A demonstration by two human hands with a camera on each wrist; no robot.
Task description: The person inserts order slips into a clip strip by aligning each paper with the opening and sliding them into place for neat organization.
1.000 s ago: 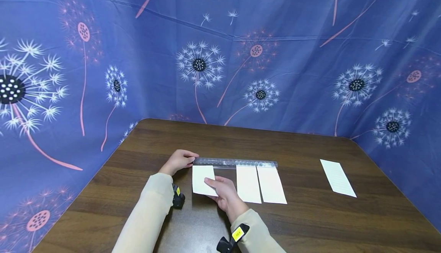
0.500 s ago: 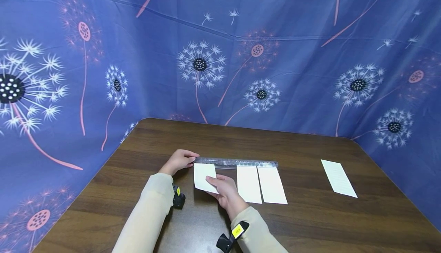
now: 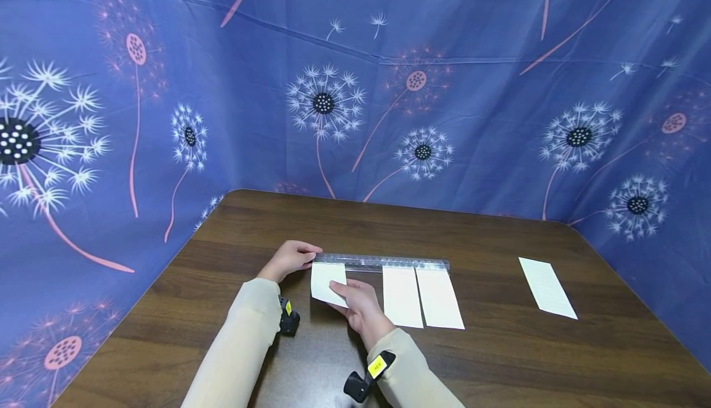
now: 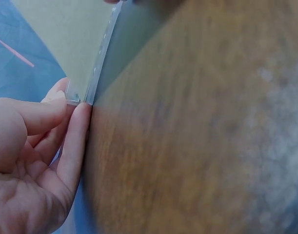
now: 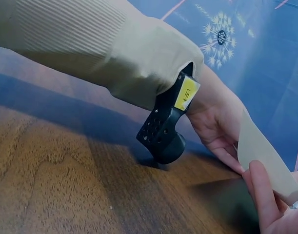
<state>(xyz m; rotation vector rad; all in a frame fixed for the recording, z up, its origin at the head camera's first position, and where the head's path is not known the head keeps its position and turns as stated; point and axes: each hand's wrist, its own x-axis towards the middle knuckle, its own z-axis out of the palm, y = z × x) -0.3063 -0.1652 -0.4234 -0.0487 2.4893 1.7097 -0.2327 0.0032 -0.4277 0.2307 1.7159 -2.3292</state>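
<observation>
My left hand (image 3: 290, 258) pinches the left end of a long clear plastic strip (image 3: 400, 263) with a row of small marks or holes, lying across the table. In the left wrist view, thumb and fingers hold the end of the strip (image 4: 102, 56). My right hand (image 3: 362, 304) holds a white paper card (image 3: 326, 281), thumb on top, fingers beneath. The card is tilted, its far edge right at the strip near the left hand. Two more white cards, a left one (image 3: 402, 297) and a right one (image 3: 440, 298), lie side by side with their far edges at the strip.
Another white card (image 3: 547, 287) with faint lines lies apart on the right of the brown wooden table (image 3: 478, 365). A blue dandelion-print cloth (image 3: 355, 87) hangs behind and beside the table. Each wrist wears a small black camera, such as the left one (image 3: 288, 318).
My right hand and its card have risen slightly toward the strip, so the card's far edge now meets it. The left hand stays on the strip's end; the other cards lie as before.
</observation>
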